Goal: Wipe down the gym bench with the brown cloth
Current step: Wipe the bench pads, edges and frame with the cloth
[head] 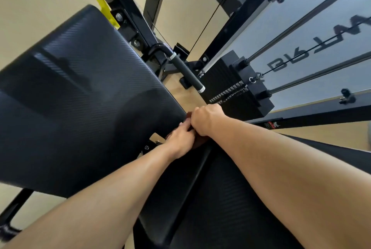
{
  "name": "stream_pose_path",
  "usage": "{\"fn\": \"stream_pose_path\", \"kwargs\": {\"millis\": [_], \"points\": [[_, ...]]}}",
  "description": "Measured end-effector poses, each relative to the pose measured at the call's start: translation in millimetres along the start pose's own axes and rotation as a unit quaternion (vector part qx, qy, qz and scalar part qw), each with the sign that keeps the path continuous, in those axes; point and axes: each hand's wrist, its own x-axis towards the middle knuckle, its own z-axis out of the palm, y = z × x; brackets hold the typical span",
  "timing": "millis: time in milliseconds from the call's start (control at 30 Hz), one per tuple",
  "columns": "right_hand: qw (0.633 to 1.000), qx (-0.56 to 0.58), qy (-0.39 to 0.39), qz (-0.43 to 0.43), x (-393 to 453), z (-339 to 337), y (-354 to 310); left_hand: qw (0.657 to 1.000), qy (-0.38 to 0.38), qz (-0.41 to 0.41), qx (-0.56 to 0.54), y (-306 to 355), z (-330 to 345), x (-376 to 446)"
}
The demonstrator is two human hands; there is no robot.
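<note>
The gym bench has a large black textured back pad at the left and a black seat pad at the lower middle. Both my hands meet at the gap between the two pads. My left hand and my right hand are closed on the brown cloth, which is bunched up and mostly hidden under them. Only dark brown slivers of it show below and above the hands, at the right edge of the back pad.
A black weight stack with guide rods and a cable stands to the right. A black handle bar juts out behind the bench. Black frame beams cross the top and right. A metal bracket sits by my left hand. Tan floor lies around.
</note>
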Motion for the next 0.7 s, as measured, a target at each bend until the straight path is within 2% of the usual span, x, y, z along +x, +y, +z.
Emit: {"fn": "stream_pose_path", "kwargs": {"millis": [67, 333, 500, 700], "points": [[0.998, -0.053, -0.014, -0.021, -24.4, -11.0, 11.6, 1.0, -0.012, 0.008, 0.008, 22.7, 5.0, -20.2], [0.999, -0.03, -0.003, 0.045, -164.3, -40.7, 87.1, 0.987, -0.061, 0.129, 0.074, 127.6, 36.0, -112.6], [0.989, 0.002, -0.002, 0.15, -294.7, -45.0, 126.8, 0.955, -0.104, 0.239, 0.14, 197.7, 80.6, -186.0], [0.946, 0.122, 0.084, 0.288, -433.9, -28.5, 163.3, 0.918, -0.12, 0.341, 0.166, 265.5, 132.7, -263.0]]}}
